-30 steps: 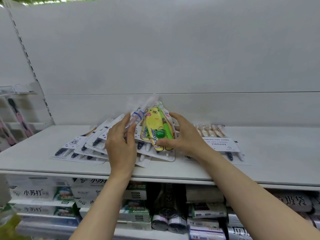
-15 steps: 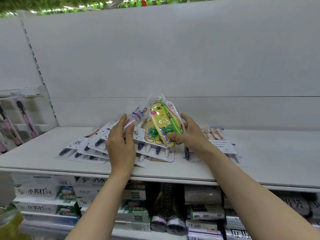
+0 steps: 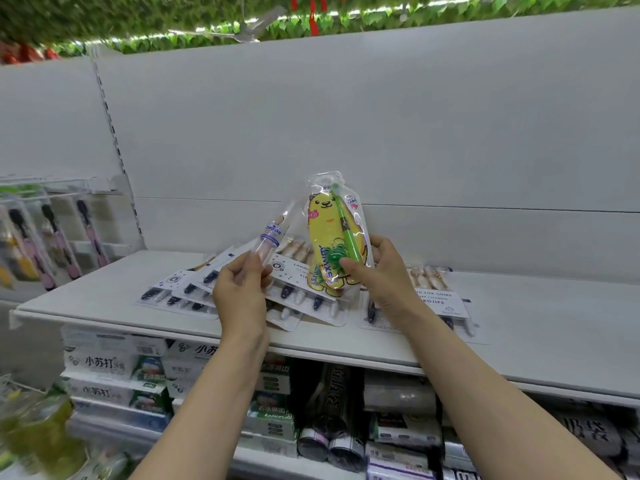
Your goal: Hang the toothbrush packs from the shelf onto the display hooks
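Yellow cartoon pack (image 3: 330, 237), green toothbrush (image 3: 347, 230), white shelf (image 3: 540, 327), pink brushes (image 3: 59, 244)

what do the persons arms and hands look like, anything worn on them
Both forearms are bare as far as the frame shows them, with no sleeve in sight. The left hand and right hand wear no gloves, and no watch, bracelet or ring shows on either wrist or on the fingers that are in view. The nails look short and unpainted.

2 hands (image 3: 239, 292) in view. 1 yellow toothbrush pack (image 3: 334, 237) and 1 clear tube pack (image 3: 272, 237) are held up; 3 pink packs (image 3: 55, 237) hang at left.
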